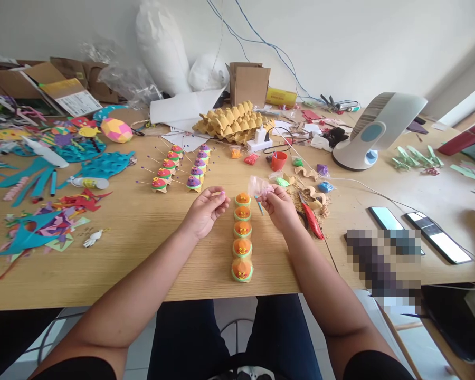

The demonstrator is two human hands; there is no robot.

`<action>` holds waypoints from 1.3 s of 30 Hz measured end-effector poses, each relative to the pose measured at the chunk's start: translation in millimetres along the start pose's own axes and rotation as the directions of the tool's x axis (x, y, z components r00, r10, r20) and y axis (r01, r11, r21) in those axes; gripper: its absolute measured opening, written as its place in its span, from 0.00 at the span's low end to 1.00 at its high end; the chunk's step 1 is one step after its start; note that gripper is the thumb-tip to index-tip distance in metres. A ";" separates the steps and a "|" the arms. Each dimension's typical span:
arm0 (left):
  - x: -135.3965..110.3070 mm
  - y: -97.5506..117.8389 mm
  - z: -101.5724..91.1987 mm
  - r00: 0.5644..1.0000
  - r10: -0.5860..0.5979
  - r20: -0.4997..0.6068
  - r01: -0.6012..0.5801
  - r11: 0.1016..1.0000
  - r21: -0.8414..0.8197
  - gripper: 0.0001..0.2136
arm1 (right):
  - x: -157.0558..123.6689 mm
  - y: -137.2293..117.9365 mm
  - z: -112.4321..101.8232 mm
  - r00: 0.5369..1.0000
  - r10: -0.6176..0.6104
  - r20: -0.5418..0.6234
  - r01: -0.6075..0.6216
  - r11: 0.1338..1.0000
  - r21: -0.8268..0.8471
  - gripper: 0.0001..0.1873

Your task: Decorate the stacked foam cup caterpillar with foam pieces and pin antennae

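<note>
Between the thumb and fingers of my left hand is a small bit of pink clay. My right hand grips a small clear plastic bag, which looks to have some pink in it. Below and between both hands, a strip of egg-carton cups lies lengthwise, topped with orange clay, green rims and yellow faces. Beyond my left hand stand two more decorated strips, one with red tops and one with purple tops, both with thin pins sticking out. A blue stick lies beside my right hand.
Red-handled scissors and carton scraps lie right of my right hand. Behind are a red cup, clay bags and stacked egg trays. A white fan and phones stand right; paper scraps cover the left.
</note>
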State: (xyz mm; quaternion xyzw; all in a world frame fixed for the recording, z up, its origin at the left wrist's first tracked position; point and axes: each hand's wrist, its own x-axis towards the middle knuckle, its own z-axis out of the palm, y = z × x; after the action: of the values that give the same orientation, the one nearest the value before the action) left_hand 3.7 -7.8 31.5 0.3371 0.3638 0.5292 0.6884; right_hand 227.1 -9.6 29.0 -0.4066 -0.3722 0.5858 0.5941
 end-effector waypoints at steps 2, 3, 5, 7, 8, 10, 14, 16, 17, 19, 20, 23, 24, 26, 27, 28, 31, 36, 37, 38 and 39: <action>0.5 2.0 0.4 1.000 -0.003 0.011 0.004 1.000 -0.017 0.17 | -1.6 1.5 2.3 0.998 0.032 0.052 -0.032 0.999 0.009 0.19; 0.5 2.8 0.5 1.000 -0.017 0.021 0.018 0.999 -0.030 0.16 | -2.9 2.0 3.9 0.996 0.041 0.073 -0.042 0.999 0.010 0.19; -0.3 3.4 0.7 0.998 -0.044 0.053 0.046 0.998 -0.037 0.13 | -6.4 2.7 7.5 0.993 0.043 0.106 -0.043 0.999 0.001 0.18; -2.5 2.0 1.3 0.995 -0.041 0.094 0.040 0.999 0.012 0.10 | -9.9 2.8 10.9 0.991 0.030 0.130 -0.027 0.999 -0.022 0.19; -3.8 0.5 1.7 0.993 -0.023 0.112 0.017 0.998 0.056 0.10 | -11.4 2.8 12.2 0.990 0.025 0.140 -0.020 0.999 -0.034 0.19; -6.3 -3.5 2.4 0.988 0.027 0.149 -0.051 0.985 0.163 0.11 | -13.5 3.1 14.1 0.986 0.020 0.165 -0.012 0.999 -0.049 0.20; -8.4 -10.7 2.9 0.972 0.085 0.219 -0.153 0.936 0.317 0.17 | -15.0 5.5 16.3 0.976 0.012 0.216 0.002 0.998 -0.068 0.22; -8.4 -12.0 3.3 0.968 0.100 0.230 -0.181 0.914 0.364 0.18 | -15.6 6.9 17.6 0.971 0.009 0.239 0.010 0.997 -0.075 0.21; -8.5 -12.0 3.5 0.966 0.112 0.232 -0.197 0.902 0.385 0.16 | -16.1 7.3 18.3 0.968 0.000 0.249 0.018 0.997 -0.070 0.20; -9.2 -11.1 3.9 0.958 0.135 0.252 -0.235 0.875 0.424 0.14 | -17.7 7.3 19.8 0.960 -0.013 0.281 0.034 0.997 -0.070 0.18; -9.8 -10.4 4.0 0.952 0.137 0.274 -0.251 0.861 0.442 0.13 | -18.8 6.8 20.5 0.951 -0.001 0.309 0.027 0.996 -0.080 0.18; -13.0 -7.4 5.1 0.928 0.102 0.358 -0.276 0.834 0.478 0.14 | -22.6 4.2 21.9 0.902 0.091 0.422 -0.022 0.986 -0.164 0.23; -14.2 -6.4 5.9 0.922 0.090 0.377 -0.280 0.826 0.489 0.14 | -23.7 3.3 22.3 0.888 0.111 0.446 -0.025 0.981 -0.194 0.21; -16.3 -4.5 7.8 0.916 0.092 0.390 -0.298 0.806 0.511 0.14 | -25.5 1.6 22.9 0.887 0.095 0.452 0.011 0.974 -0.226 0.18; -17.0 -3.9 8.6 0.917 0.109 0.383 -0.312 0.796 0.518 0.13 | -26.1 1.0 23.2 0.894 0.074 0.442 0.034 0.972 -0.231 0.17; -17.4 -3.5 9.0 0.919 0.129 0.374 -0.323 0.790 0.521 0.13 | -26.6 0.6 23.4 0.901 0.055 0.431 0.050 0.972 -0.229 0.17; -17.0 -3.8 8.3 0.923 0.156 0.351 -0.330 0.789 0.518 0.13 | -27.9 -0.1 24.4 0.907 0.039 0.420 0.055 0.976 -0.209 0.17; -17.8 -4.8 8.0 0.923 0.093 0.373 -0.280 0.827 0.486 0.13 | -30.7 0.3 27.1 0.903 0.026 0.429 0.059 0.981 -0.184 0.20; -18.5 -4.8 9.1 0.921 0.086 0.380 -0.278 0.829 0.486 0.13 | -31.3 0.5 27.6 0.908 0.015 0.418 0.074 0.978 -0.197 0.20; -19.4 -4.8 10.7 0.918 0.082 0.387 -0.280 0.826 0.489 0.13 | -31.7 0.9 28.2 0.916 0.007 0.400 0.088 0.972 -0.220 0.20; -20.4 -4.8 12.5 0.916 0.083 0.392 -0.286 0.820 0.495 0.13 | -32.1 1.4 28.7 0.927 -0.002 0.374 0.104 0.962 -0.252 0.20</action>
State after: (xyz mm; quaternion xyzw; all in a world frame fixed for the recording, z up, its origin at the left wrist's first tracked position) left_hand 13.1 -29.7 36.6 0.6415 0.3338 0.4002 0.5629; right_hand 199.0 -40.3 40.1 -0.3548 -0.5641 0.5799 0.4687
